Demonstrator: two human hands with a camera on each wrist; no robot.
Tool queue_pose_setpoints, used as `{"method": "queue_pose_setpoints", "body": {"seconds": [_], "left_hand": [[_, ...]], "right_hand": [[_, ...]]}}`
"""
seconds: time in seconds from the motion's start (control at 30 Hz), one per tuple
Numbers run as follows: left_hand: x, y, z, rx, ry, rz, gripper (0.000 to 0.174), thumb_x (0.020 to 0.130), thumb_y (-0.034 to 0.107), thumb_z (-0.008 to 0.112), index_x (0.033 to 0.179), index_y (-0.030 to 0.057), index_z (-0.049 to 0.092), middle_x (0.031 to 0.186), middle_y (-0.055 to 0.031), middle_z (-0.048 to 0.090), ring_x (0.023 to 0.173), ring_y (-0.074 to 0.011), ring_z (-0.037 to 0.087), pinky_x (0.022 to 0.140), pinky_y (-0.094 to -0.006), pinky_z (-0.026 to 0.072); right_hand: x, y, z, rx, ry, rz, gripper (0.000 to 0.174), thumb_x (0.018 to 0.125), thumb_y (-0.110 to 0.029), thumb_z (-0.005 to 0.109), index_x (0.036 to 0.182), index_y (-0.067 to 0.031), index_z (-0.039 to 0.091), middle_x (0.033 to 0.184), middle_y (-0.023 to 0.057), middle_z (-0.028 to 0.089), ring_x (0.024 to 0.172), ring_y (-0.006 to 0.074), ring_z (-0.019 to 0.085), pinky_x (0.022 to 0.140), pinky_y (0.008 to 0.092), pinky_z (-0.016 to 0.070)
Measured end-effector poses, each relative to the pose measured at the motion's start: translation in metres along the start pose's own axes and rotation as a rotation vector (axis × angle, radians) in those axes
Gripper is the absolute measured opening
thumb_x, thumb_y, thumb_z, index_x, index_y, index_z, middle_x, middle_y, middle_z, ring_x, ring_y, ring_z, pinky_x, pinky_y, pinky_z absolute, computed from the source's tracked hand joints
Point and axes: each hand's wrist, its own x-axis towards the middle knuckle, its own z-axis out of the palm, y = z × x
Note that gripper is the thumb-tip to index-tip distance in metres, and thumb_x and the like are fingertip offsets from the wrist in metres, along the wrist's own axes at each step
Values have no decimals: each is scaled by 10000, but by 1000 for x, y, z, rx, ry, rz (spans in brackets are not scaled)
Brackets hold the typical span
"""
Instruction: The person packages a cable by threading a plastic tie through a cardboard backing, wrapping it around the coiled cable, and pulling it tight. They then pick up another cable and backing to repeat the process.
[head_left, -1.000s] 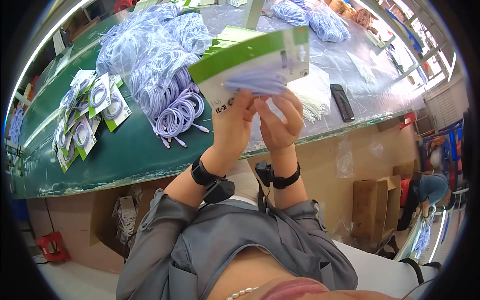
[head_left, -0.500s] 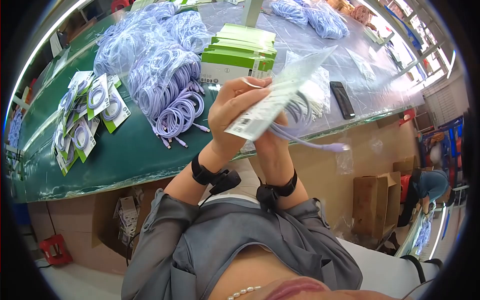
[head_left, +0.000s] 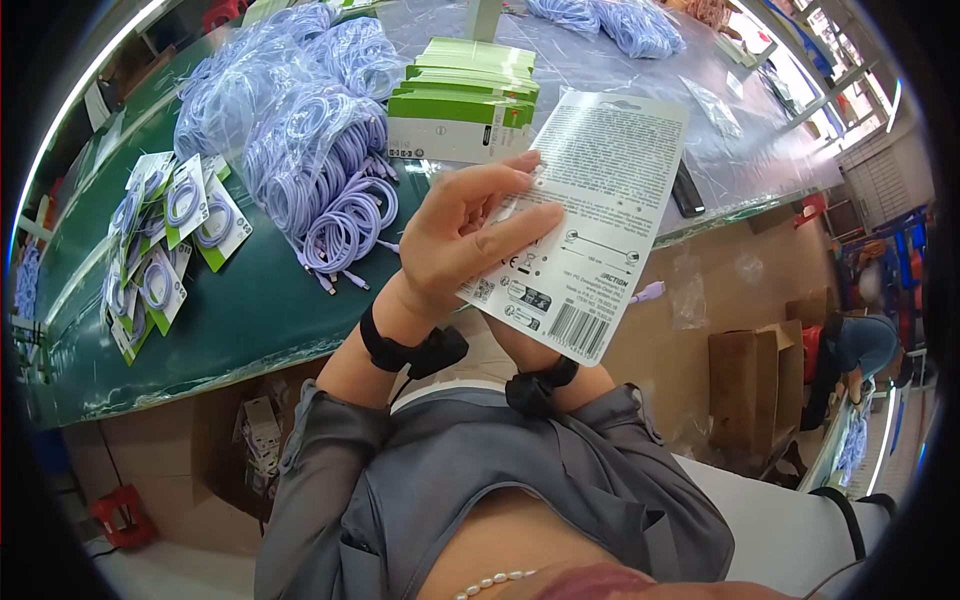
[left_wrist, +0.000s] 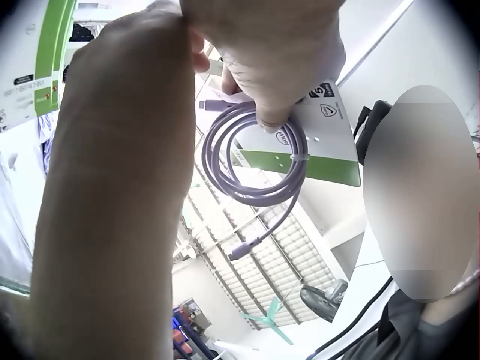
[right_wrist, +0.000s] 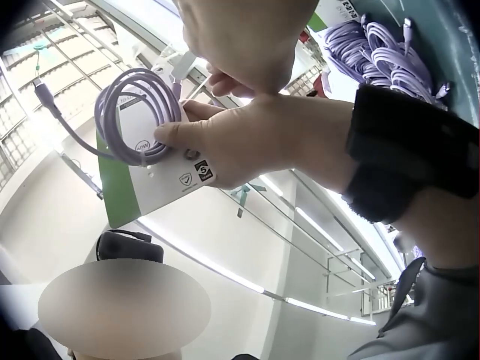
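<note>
The white card point(head_left: 600, 200), held up in the head view, turns its printed back to the camera. My left hand point(head_left: 455, 235) grips it along its left side. Beneath, a coiled purple cable point(left_wrist: 217, 169) lies against the front of the card point(left_wrist: 330, 135); in the left wrist view the left thumb presses on the coil. The right hand point(right_wrist: 247, 45) has its fingers curled at a pale tie point(right_wrist: 183, 66) beside the coil. In the head view the card hides that hand. One cable end hangs loose past the card's right side.
A stack of green-and-white cards point(head_left: 460, 100) stands behind the hands. Bagged purple cables point(head_left: 310, 150) and several carded cables point(head_left: 165, 240) lie to the left on the green table point(head_left: 250, 330). A phone point(head_left: 687, 192) is at the right. A cardboard box point(head_left: 750, 390) and another person point(head_left: 865, 345) are beyond.
The card has turned from its coil side to its printed back, now facing the head camera broadly. The right hand has passed behind it, and the loose cable end is mostly covered.
</note>
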Motion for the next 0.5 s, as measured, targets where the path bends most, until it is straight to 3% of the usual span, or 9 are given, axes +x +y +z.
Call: {"method": "queue_pose_setpoints", "body": {"seconds": [0.5], "left_hand": [[4,10,6,-103,57,-46,419,639,-57,742,1039,52,685,1083,-137,534,1054,-312,599,898,-339,505]], "right_hand": [[9,7,-14,-324,-262,9,401,977,-237,409,1332,-50,411,1337,113,449,1235,237,436,1058,360,349]]}}
